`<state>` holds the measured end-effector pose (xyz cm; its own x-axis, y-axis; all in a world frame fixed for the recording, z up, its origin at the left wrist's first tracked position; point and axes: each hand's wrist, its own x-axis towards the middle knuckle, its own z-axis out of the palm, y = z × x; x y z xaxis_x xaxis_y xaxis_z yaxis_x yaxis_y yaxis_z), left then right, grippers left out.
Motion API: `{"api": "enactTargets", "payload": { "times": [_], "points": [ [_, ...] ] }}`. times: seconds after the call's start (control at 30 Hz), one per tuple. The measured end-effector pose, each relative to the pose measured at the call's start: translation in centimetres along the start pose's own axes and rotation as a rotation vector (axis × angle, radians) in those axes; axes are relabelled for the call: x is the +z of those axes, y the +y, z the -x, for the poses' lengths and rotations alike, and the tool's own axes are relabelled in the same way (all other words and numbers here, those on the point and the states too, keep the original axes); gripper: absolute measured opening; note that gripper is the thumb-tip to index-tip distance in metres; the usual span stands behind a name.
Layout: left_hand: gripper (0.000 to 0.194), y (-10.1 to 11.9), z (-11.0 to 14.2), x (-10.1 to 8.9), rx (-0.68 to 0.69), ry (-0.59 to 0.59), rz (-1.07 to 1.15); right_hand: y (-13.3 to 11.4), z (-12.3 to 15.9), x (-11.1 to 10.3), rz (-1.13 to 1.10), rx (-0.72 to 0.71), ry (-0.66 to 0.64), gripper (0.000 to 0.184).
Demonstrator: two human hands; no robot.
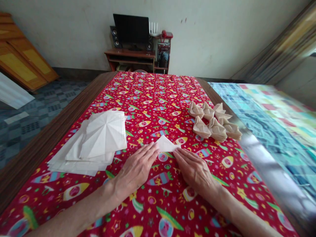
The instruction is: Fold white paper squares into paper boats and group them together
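Observation:
A small folded piece of white paper lies on the red patterned tablecloth just ahead of me. My left hand lies flat with its fingers stretched out, the fingertips pressing on the paper's left edge. My right hand also lies flat with its fingers together, its fingertips at the paper's right corner. To the left sits a stack of creased white paper sheets. Several folded beige paper boats are grouped at the right of the cloth.
The wooden table shows bare at its left edge. A bed with a colourful checked cover adjoins the right side. Against the far wall stands a desk with a monitor, speakers and a red telephone. Wooden panels lean at far left.

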<state>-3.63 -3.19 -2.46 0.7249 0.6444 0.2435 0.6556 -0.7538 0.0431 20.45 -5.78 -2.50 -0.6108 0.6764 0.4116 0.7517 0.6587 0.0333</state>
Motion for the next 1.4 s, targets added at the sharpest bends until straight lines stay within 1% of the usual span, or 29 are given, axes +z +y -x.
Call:
{"api": "enactTargets", "payload": {
  "times": [0.13, 0.23, 0.3, 0.37, 0.5, 0.57, 0.67, 0.77, 0.9, 1.0, 1.2, 1.33, 1.4],
  "points": [
    [0.057, -0.4, 1.0, -0.3, -0.040, 0.010, -0.042, 0.4, 0.6, -0.1, 0.008, 0.002, 0.022, 0.039],
    [0.058, -0.8, 1.7, -0.5, -0.044, 0.014, -0.060, 0.4, 0.8, -0.1, -0.004, 0.029, 0.025, 0.041],
    [0.056, -1.2, 2.0, -0.6, -0.043, 0.028, -0.055, 0.4, 0.7, 0.0, -0.013, 0.037, 0.026, 0.041],
    [0.050, -1.7, 1.9, -0.5, -0.039, 0.064, -0.033, 0.5, 0.5, 0.0, -0.010, 0.020, 0.043, 0.037],
    [0.038, -2.5, 0.4, -0.1, -0.072, 0.150, 0.089, 0.6, -0.9, 0.3, 0.028, 0.011, 0.048, 0.024],
    [0.038, -2.3, -0.9, -0.1, -0.095, 0.151, 0.148, 0.5, -2.0, 0.5, 0.047, 0.029, 0.025, 0.021],
    [0.035, -1.8, -2.5, 0.0, -0.073, 0.130, 0.166, 0.2, -3.6, 0.7, 0.066, 0.028, -0.031, 0.014],
    [0.032, -1.7, -3.2, 0.2, -0.053, 0.129, 0.179, 0.2, -4.4, 0.8, 0.061, 0.007, -0.114, 0.009],
    [0.029, -2.3, -3.2, 0.7, -0.059, 0.165, 0.234, 0.8, -4.6, 0.9, 0.006, -0.025, -0.119, 0.009],
    [0.027, -2.5, -3.2, 0.8, -0.067, 0.174, 0.253, 1.2, -4.5, 0.8, -0.048, -0.024, -0.122, 0.009],
    [0.024, -3.2, -3.6, 1.4, -0.025, 0.220, 0.288, 1.4, -4.3, 0.6, -0.088, -0.047, -0.102, 0.012],
    [0.019, -3.8, -3.9, 2.1, -0.017, 0.288, 0.315, 1.5, -4.3, 1.1, -0.054, -0.068, -0.078, 0.019],
    [0.021, -3.8, -3.9, 2.1, -0.013, 0.296, 0.316, 1.3, -4.4, 1.3, -0.010, -0.063, -0.046, 0.026]
  ]
}}
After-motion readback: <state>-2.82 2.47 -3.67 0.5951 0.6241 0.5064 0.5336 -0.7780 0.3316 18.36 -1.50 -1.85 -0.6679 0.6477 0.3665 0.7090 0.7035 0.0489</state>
